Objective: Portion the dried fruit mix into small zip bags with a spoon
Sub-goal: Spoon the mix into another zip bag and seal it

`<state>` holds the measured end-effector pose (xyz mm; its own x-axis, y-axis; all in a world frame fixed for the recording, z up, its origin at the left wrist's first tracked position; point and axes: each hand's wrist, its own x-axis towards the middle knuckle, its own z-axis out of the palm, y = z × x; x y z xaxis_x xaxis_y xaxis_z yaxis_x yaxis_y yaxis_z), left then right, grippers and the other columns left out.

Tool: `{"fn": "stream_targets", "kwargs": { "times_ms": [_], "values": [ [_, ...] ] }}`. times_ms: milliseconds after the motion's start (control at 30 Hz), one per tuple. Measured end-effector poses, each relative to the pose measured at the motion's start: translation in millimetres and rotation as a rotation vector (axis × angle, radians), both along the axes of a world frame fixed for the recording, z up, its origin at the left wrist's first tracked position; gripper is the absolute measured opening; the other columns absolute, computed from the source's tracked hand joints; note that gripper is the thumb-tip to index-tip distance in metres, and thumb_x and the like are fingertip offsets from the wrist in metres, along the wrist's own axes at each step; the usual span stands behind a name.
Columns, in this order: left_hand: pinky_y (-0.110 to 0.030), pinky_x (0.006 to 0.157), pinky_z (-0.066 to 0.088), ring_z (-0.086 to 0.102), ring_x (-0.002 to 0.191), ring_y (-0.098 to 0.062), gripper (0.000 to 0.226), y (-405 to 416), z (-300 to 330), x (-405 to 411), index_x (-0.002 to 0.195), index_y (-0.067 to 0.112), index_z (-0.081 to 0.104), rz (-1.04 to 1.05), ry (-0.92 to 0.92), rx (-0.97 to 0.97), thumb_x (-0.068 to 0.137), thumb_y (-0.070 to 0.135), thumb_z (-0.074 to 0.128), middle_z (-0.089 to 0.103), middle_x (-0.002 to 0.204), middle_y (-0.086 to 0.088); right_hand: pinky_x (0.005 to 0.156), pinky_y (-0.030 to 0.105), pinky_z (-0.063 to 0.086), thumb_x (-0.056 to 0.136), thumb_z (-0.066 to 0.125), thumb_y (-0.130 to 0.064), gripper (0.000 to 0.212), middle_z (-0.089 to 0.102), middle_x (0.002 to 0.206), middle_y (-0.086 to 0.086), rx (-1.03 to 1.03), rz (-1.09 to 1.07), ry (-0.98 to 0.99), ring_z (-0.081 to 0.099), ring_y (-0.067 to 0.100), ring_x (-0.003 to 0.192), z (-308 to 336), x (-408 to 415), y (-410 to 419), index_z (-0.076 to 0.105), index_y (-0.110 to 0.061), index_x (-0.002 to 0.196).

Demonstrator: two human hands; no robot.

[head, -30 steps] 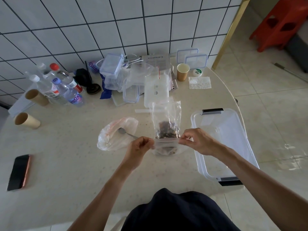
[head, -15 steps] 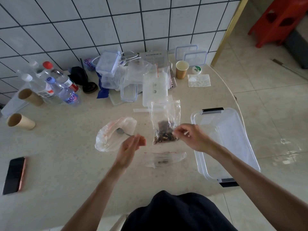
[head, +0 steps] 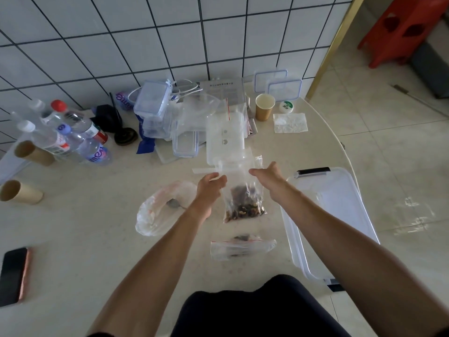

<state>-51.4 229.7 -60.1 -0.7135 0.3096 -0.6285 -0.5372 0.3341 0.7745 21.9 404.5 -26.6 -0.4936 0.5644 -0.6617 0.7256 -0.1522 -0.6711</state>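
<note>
Centrally, both hands hold the big bag of dried fruit mix (head: 244, 203) by its upper part. The left hand (head: 210, 188) has its fingers (head: 215, 177) curled on the bag's left top corner; the right hand (head: 268, 177) pinches the right side of the mouth, fingers (head: 254, 171) closed on the film. The bag hangs upright with its base on or just above the desk (head: 85, 239); which of the two cannot be told. Between the forearms, toward the near edge, one small zip bag (head: 243, 246) lies flat with a little dark fruit inside, seemingly one portion done. The spoon (head: 173, 204) rests in a crumpled clear bag (head: 155, 215) beside the left wrist, untouched. A clear bin (head: 340, 215) overhangs the right edge. Much fruit remains, so most portions appear still to be made.
</note>
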Motion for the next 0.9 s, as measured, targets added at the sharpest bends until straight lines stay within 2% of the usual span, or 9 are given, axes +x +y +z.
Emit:
{"fn": "stream_targets", "kwargs": {
  "times_ms": [67, 167, 300, 400, 500, 600, 667, 733, 900],
  "values": [
    [-0.025, 0.069, 0.047, 0.072, 0.087, -0.008, 0.041, -3, 1, 1, 0.133, 0.01, 0.065, -0.006, 0.05, 0.055, 0.098, 0.03, 0.073, 0.076, 0.101, 0.0, 0.061, 0.026, 0.038, 0.088, 0.075, -0.018, 0.077, 0.06, 0.108, 0.002, 0.075, -0.026, 0.039, 0.049, 0.008, 0.079, 0, 3, -2, 0.032, -0.005, 0.15],
    [-0.026, 0.075, 0.052, 0.075, 0.084, -0.006, 0.026, -12, 8, 4, 0.117, 0.022, 0.075, -0.032, 0.145, 0.134, 0.096, 0.037, 0.074, 0.078, 0.09, 0.004, 0.061, 0.022, 0.038, 0.081, 0.081, -0.015, 0.075, 0.059, 0.085, -0.005, 0.148, -0.017, 0.125, 0.056, 0.006, 0.077, 7, 13, -5, 0.043, -0.012, 0.146],
    [-0.032, 0.081, 0.059, 0.072, 0.078, -0.007, 0.01, -28, 15, 15, 0.096, 0.029, 0.079, -0.075, 0.289, 0.133, 0.093, 0.038, 0.075, 0.079, 0.082, 0.004, 0.07, 0.021, 0.049, 0.075, 0.09, -0.015, 0.039, 0.063, 0.079, -0.002, 0.158, 0.15, 0.212, 0.06, 0.012, 0.072, 25, 34, -7, 0.07, -0.012, 0.11],
    [-0.026, 0.08, 0.061, 0.073, 0.075, -0.005, 0.008, -39, 24, 28, 0.09, 0.032, 0.079, -0.157, 0.327, 0.131, 0.088, 0.039, 0.078, 0.079, 0.079, 0.004, 0.063, 0.01, 0.045, 0.073, 0.094, -0.021, 0.027, 0.069, 0.078, -0.006, 0.213, 0.385, 0.235, 0.059, 0.004, 0.07, 41, 50, -6, 0.077, -0.007, 0.089],
    [-0.014, 0.076, 0.056, 0.072, 0.075, -0.002, 0.006, -46, 34, 41, 0.086, 0.039, 0.08, -0.316, 0.385, 0.112, 0.084, 0.044, 0.079, 0.08, 0.082, 0.006, 0.064, 0.008, 0.043, 0.075, 0.093, -0.025, 0.027, 0.071, 0.083, -0.005, 0.353, 0.685, 0.226, 0.063, 0.008, 0.077, 57, 57, -9, 0.08, -0.008, 0.091],
    [-0.017, 0.073, 0.05, 0.069, 0.078, -0.005, 0.002, -49, 40, 54, 0.084, 0.049, 0.081, -0.413, 0.42, 0.107, 0.083, 0.048, 0.082, 0.08, 0.088, 0.004, 0.064, 0.011, 0.042, 0.081, 0.088, -0.025, 0.019, 0.067, 0.076, -0.013, 0.399, 0.892, 0.227, 0.06, -0.003, 0.071, 64, 59, -22, 0.083, -0.011, 0.094],
    [-0.018, 0.075, 0.049, 0.069, 0.082, -0.005, 0.009, -53, 41, 60, 0.086, 0.047, 0.081, -0.404, 0.416, 0.099, 0.08, 0.054, 0.082, 0.081, 0.09, 0.004, 0.062, 0.005, 0.038, 0.085, 0.085, -0.024, 0.013, 0.063, 0.073, -0.021, 0.414, 0.93, 0.234, 0.058, -0.009, 0.071, 64, 60, -29, 0.083, -0.014, 0.093],
    [-0.017, 0.077, 0.051, 0.072, 0.083, -0.003, 0.005, -60, 39, 62, 0.083, 0.042, 0.081, -0.314, 0.394, 0.106, 0.081, 0.046, 0.084, 0.081, 0.089, 0.007, 0.061, 0.004, 0.038, 0.087, 0.084, -0.025, 0.013, 0.06, 0.074, -0.025, 0.422, 0.922, 0.225, 0.057, -0.009, 0.073, 66, 62, -29, 0.081, -0.014, 0.092],
    [-0.009, 0.076, 0.05, 0.074, 0.088, 0.0, 0.015, -69, 39, 70, 0.093, 0.033, 0.082, -0.22, 0.426, 0.158, 0.083, 0.044, 0.082, 0.081, 0.093, 0.012, 0.063, 0.003, 0.04, 0.089, 0.082, -0.022, 0.013, 0.061, 0.072, -0.023, 0.427, 0.93, 0.227, 0.057, -0.008, 0.071, 69, 68, -28, 0.079, -0.009, 0.091]
  ]
}}
